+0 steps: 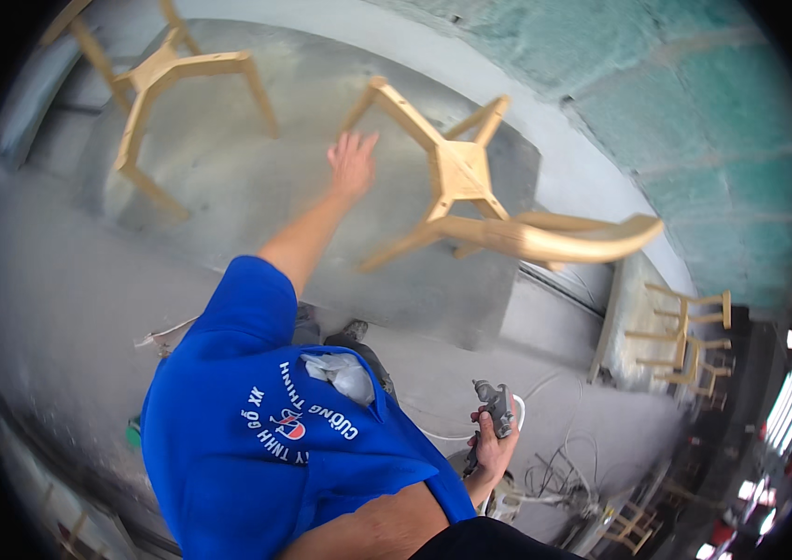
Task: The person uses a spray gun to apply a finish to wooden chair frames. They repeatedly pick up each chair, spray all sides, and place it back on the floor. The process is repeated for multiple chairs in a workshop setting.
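The left hand [352, 168] is open, fingers outstretched beside a pale wooden chair frame with a curved back [463, 170] near the grey tabletop's [424, 303] right edge, the right hand [497, 452] clasping a grey metal spray gun [500, 407], and a second pale wooden frame [155, 69] standing toward the left edge.

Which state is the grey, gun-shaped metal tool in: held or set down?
Held: the bare right hand grips the tool, fingers showing against its side. Whether it is running, I cannot tell.

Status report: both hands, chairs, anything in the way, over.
Left hand empty, near wooden chair, contact unclear. Right hand gripping grey spray gun. Second chair farther left. Pale hose beside gun.
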Demonstrator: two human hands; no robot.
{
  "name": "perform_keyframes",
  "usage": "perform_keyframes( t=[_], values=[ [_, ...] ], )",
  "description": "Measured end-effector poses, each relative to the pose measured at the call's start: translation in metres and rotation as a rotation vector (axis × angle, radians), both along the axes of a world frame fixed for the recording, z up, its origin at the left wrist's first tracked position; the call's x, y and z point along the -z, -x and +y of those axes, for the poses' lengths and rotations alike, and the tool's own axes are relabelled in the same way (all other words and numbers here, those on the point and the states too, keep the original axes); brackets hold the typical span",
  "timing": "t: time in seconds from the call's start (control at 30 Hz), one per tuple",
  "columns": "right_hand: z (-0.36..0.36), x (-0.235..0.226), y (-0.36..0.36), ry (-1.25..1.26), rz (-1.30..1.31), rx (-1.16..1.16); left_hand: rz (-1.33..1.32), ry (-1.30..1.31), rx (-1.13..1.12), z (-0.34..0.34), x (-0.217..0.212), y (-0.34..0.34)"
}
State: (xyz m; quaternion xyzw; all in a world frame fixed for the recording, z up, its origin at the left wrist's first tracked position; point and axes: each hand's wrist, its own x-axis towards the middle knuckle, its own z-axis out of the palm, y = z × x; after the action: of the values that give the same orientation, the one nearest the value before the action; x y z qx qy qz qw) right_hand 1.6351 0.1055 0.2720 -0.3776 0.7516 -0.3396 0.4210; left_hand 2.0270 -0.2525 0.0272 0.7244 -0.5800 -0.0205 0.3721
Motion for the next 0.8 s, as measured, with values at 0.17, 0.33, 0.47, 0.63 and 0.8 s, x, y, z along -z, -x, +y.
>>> perform_keyframes(
  t=[0.17, 0.33, 0.47, 0.63, 0.8],
  values=[
    [-0.059, 0.026, -0.009, -0.008, -0.014, -0.272, 0.206, -0.485, -0.249, 0.182, 0.051, -0.07],
    [-0.099, 0.032, -0.052, 0.008, 0.128, -0.678, 0.084, -0.387, -0.563, 0.288, 0.02, -0.196],
    [-0.099, 0.031, -0.118, 0.013, 0.066, -0.724, -0.023, 0.006, -0.714, 0.291, -0.043, -0.329],
    [-0.094, 0.027, -0.238, -0.141, -0.026, -0.646, 0.369, -0.021, -0.675, 0.213, -0.108, -0.485],
    [-0.081, 0.02, -0.338, -0.148, -0.027, -0.648, 0.574, -0.199, -0.566, 0.109, -0.089, -0.58]
  ],
)
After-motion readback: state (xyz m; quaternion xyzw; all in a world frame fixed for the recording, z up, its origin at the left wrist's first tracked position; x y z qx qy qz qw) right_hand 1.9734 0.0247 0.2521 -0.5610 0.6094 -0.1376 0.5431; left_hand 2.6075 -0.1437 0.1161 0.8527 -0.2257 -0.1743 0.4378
